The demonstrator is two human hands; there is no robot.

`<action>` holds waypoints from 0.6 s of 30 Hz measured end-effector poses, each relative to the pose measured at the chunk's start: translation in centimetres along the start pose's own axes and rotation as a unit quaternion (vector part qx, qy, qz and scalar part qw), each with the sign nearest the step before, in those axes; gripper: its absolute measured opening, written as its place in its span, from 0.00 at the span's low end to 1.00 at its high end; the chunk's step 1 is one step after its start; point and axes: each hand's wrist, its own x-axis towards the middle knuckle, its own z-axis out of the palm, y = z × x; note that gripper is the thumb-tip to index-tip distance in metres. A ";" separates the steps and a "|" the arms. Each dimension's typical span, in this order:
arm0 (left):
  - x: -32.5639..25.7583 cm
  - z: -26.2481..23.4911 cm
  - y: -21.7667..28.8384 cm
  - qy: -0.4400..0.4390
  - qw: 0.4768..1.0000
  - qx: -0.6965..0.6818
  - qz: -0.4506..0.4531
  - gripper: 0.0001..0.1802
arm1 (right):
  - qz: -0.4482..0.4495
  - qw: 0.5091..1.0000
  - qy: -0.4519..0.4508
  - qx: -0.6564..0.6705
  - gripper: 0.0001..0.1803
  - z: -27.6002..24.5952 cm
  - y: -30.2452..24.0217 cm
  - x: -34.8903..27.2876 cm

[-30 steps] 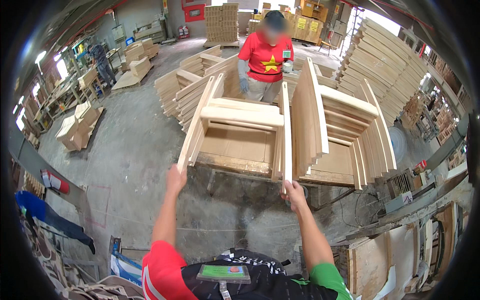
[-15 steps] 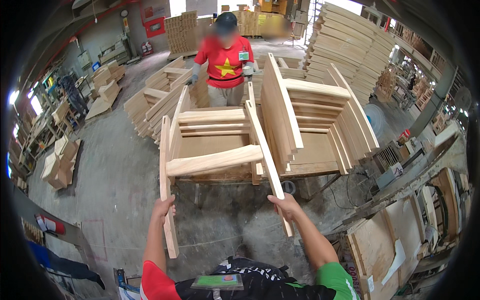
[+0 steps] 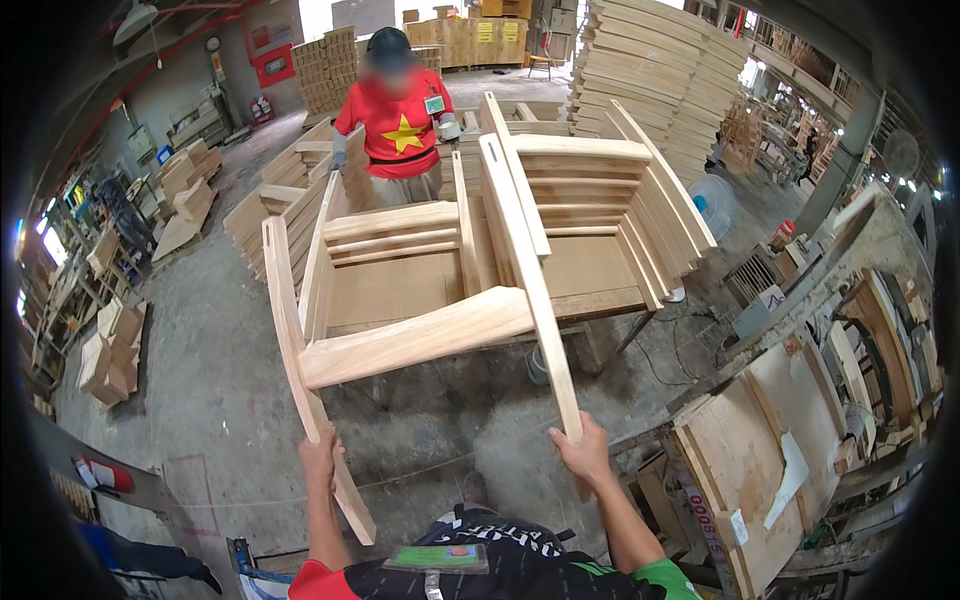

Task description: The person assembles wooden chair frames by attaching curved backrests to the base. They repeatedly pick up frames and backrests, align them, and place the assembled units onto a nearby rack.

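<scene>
One H-shaped wooden frame (image 3: 420, 337) is held before the counter (image 3: 600, 303) of stacked frames (image 3: 585, 148), one leg (image 3: 283, 290) clasped by the fingers of the left hand (image 3: 320, 458), the other by those of the right hand (image 3: 582, 448), presumably so weight is balanced across the crossrail (image 3: 460, 324).

A pale H-shaped wooden frame (image 3: 410, 340), two rails (image 3: 284, 300) joined by one crosspiece (image 3: 440, 330), is held aslant near its lower ends.

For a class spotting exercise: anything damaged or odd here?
At lower right, a jagged white patch stands out on the tan panel; damage or scrap, I cannot tell. The held wooden frame looks intact.
</scene>
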 end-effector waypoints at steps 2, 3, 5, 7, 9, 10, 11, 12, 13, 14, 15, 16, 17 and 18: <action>-1.9 1.3 0.4 -0.025 1.000 0.000 0.018 0.14 | -0.013 0.999 0.052 0.000 0.24 -2.7 1.3 -3.3; -2.8 2.0 0.5 -0.037 0.999 0.001 0.028 0.14 | -0.020 0.997 0.078 -0.004 0.23 -3.9 2.2 -5.1; -4.8 3.5 0.8 -0.058 0.997 0.000 0.052 0.14 | -0.047 0.990 0.129 0.003 0.21 -6.3 4.4 -9.3; -7.6 4.8 0.5 -0.096 0.991 0.017 0.087 0.14 | -0.028 0.984 0.175 -0.002 0.20 -8.4 7.1 -14.1; -11.2 6.7 -0.2 -0.158 0.978 0.046 0.128 0.14 | -0.013 0.969 0.244 -0.034 0.17 -10.3 10.6 -19.8; -13.3 7.6 -0.7 -0.180 0.972 0.058 0.139 0.13 | 0.029 0.965 0.258 -0.027 0.17 -11.2 12.3 -23.0; -15.6 8.5 -1.4 -0.205 0.964 0.070 0.151 0.13 | 0.071 0.959 0.273 -0.019 0.17 -11.9 13.8 -26.3; -17.8 9.1 -1.8 -0.230 0.956 0.084 0.164 0.13 | 0.114 0.951 0.289 -0.008 0.16 -12.5 15.0 -29.8; -19.6 9.6 -2.7 -0.258 0.948 0.090 0.162 0.13 | 0.148 0.941 0.304 -0.009 0.16 -12.8 16.6 -33.2; -21.4 10.1 -3.6 -0.280 0.939 0.108 0.165 0.12 | 0.177 0.927 0.331 0.001 0.17 -12.9 18.0 -36.5; -23.5 10.6 -4.6 -0.305 0.929 0.128 0.165 0.12 | 0.208 0.911 0.356 0.009 0.17 -12.8 19.3 -39.9; -25.4 10.8 -5.6 -0.325 0.919 0.147 0.165 0.12 | 0.236 0.895 0.379 0.017 0.17 -12.6 20.0 -43.4; -27.2 11.4 -6.6 -0.344 0.903 0.185 0.177 0.11 | 0.285 0.873 0.395 0.025 0.18 -12.4 20.3 -46.9; -28.7 11.9 -7.7 -0.368 0.891 0.211 0.160 0.12 | 0.330 0.853 0.404 0.028 0.18 -12.4 20.3 -49.8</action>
